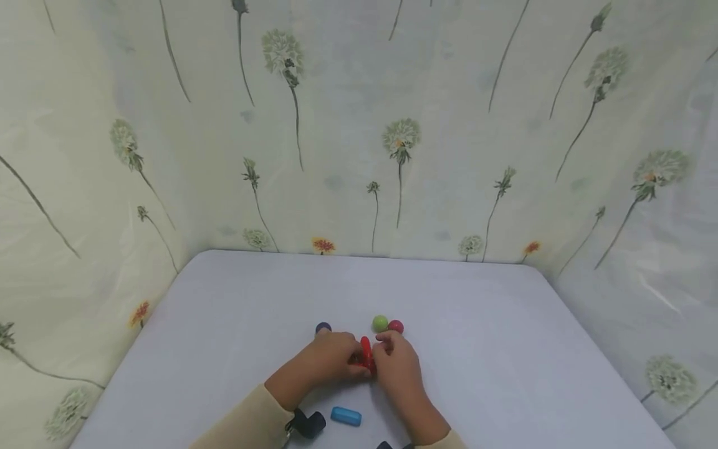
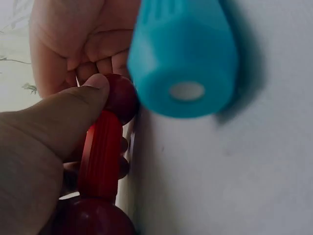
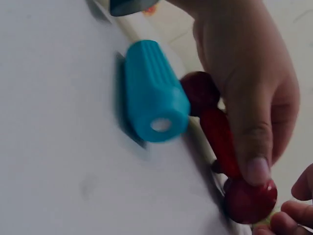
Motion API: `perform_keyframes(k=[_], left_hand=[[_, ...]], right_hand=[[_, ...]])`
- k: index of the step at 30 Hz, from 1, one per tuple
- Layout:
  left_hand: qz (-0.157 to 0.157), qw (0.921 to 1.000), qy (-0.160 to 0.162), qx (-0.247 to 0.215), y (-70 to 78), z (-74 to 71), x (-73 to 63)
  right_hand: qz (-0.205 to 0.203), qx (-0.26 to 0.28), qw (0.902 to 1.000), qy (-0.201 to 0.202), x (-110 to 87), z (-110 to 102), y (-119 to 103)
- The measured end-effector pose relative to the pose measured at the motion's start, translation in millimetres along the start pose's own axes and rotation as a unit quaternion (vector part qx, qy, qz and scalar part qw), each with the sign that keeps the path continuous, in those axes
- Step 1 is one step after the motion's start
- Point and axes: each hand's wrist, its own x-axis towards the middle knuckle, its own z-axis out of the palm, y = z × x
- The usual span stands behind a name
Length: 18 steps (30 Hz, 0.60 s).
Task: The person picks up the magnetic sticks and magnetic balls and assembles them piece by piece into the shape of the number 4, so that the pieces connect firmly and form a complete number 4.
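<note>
My left hand [image 1: 331,358] pinches a red ribbed rod [image 2: 101,159] with a dark red ball at each end. Its thumb presses where the rod meets one ball [image 3: 251,200]; the other ball [image 3: 199,93] is nearer my left wrist. Small dark round bits show behind the rod, partly hidden by fingers. Close by on the right, my right hand [image 1: 399,365] has loosely bent fingers, its fingertips [image 3: 288,218] beside the ball under the left thumb. On the table nearer me lies a blue ribbed rod [image 1: 346,416] with a pale round spot on its end.
Past the hands sit a green ball [image 1: 380,323] and a crimson ball [image 1: 396,326] side by side. A dark blue ball [image 1: 323,327] is just beyond my left hand. The white table [image 1: 477,324] meets a dandelion-patterned curtain [image 1: 348,125] at the back and sides.
</note>
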Motion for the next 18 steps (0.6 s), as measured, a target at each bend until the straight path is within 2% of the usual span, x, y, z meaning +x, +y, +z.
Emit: perform_keyframes(k=[4, 8, 11, 18], left_hand=[[0.006, 0.9999, -0.006, -0.010, -2.3, 0.2, -0.2], [0.011, 0.9998, -0.014, -0.008, -4.3, 1.1, -0.5], [0.011, 0.9998, -0.017, -0.003, -5.3, 2.1, -1.5], [0.025, 0.9995, -0.015, -0.014, -4.4, 2.6, -1.1]], right_hand=[[-0.014, -0.016, 0.9992, 0.034, 6.8, -11, 2], [-0.033, -0.033, 0.9976, 0.050, 19.0, -24, 1], [-0.036, -0.052, 0.9970, 0.045, 29.0, -32, 2], [-0.024, -0.089, 0.9957, 0.003, 45.6, -37, 10]])
